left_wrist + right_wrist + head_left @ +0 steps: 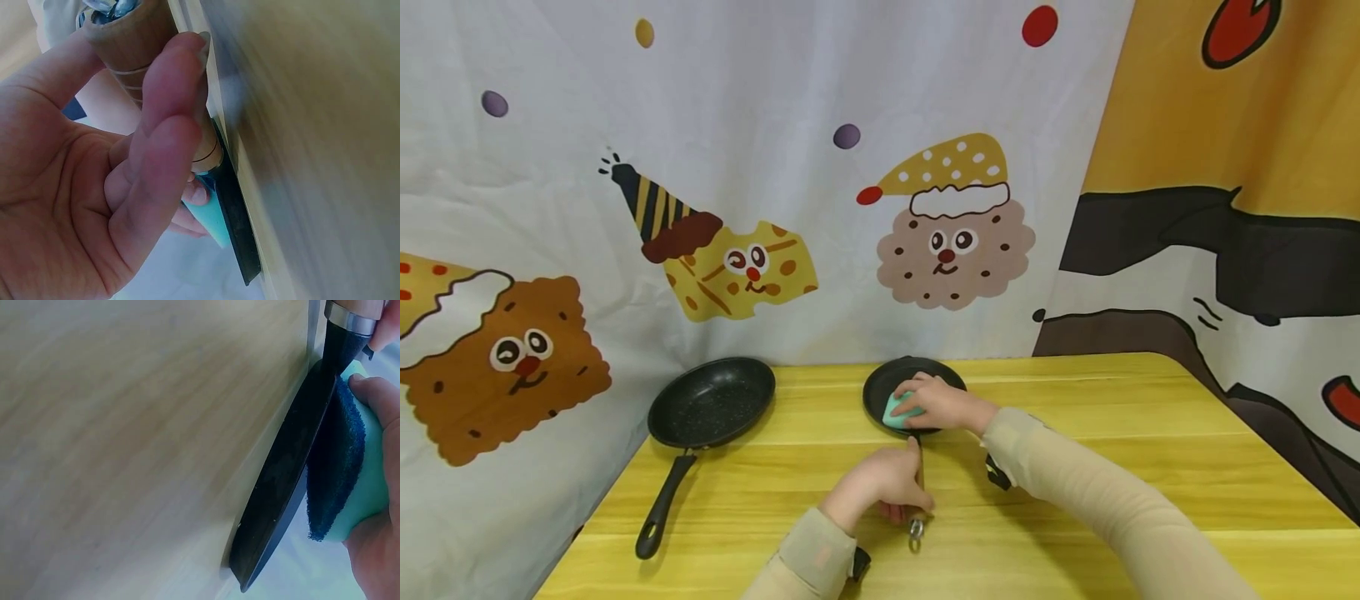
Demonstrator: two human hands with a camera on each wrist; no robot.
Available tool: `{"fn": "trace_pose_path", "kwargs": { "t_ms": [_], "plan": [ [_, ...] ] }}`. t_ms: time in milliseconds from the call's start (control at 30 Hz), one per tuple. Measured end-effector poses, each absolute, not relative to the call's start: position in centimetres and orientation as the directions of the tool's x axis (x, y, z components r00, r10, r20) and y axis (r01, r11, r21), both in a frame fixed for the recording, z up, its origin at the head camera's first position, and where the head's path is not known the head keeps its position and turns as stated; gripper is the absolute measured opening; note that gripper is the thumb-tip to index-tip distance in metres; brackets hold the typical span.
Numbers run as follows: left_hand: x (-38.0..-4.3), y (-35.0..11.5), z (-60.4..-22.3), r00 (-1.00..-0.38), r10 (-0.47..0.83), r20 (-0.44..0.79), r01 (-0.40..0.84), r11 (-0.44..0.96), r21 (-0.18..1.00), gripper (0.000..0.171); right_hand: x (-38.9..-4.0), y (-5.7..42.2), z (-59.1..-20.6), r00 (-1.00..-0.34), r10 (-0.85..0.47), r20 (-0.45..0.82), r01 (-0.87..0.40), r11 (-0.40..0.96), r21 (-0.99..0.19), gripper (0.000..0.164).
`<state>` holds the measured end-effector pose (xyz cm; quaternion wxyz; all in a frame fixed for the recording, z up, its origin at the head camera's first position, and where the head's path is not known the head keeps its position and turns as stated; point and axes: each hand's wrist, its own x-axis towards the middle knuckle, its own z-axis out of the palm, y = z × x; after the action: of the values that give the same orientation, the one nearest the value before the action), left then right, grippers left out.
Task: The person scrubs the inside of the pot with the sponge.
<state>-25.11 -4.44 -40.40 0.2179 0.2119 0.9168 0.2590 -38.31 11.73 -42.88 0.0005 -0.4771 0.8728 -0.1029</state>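
Observation:
My left hand (880,479) grips the wooden handle (128,47) of a small black frying pan (880,385) that lies on the table. A metal hanging ring (916,533) sticks out at the near end of that handle. Inside the pan, my right hand (946,406) holds a mint-green sponge (897,412), its thumb and fingers round the sides. In the right wrist view, the dark scouring layer (334,469) of the sponge faces down into the pan and is tilted, partly hidden behind the rim.
A larger speckled black frying pan (711,404) stands at the table's left side, its black handle (664,508) pointing toward me. The yellow wood-grain table (1075,467) runs back to a cartoon-printed curtain (842,250).

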Motion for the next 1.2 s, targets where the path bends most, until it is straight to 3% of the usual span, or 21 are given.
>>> {"fn": "trace_pose_path", "kwargs": {
  "t_ms": [500, 967, 1200],
  "plan": [
    [-25.3, -4.4, -40.6, -0.828, 0.478, -0.294, 0.264, 0.795, 0.546, 0.100, -39.0, 9.4, -43.4, -0.569, -0.814, 0.115, -0.822, 0.556, -0.125, 0.030],
    [-25.0, -4.0, -40.5, -0.839, 0.465, -0.282, 0.289, 0.821, 0.492, 0.097, -40.6, 7.8, -43.3, -0.647, -0.757, 0.096, -0.760, 0.629, -0.165, 0.034],
    [-25.0, -4.0, -40.4, -0.835, 0.463, -0.298, 0.261, 0.809, 0.527, 0.098, -41.6, 7.4, -43.6, -0.690, -0.719, 0.084, -0.720, 0.671, -0.179, 0.034]
  ]
}}
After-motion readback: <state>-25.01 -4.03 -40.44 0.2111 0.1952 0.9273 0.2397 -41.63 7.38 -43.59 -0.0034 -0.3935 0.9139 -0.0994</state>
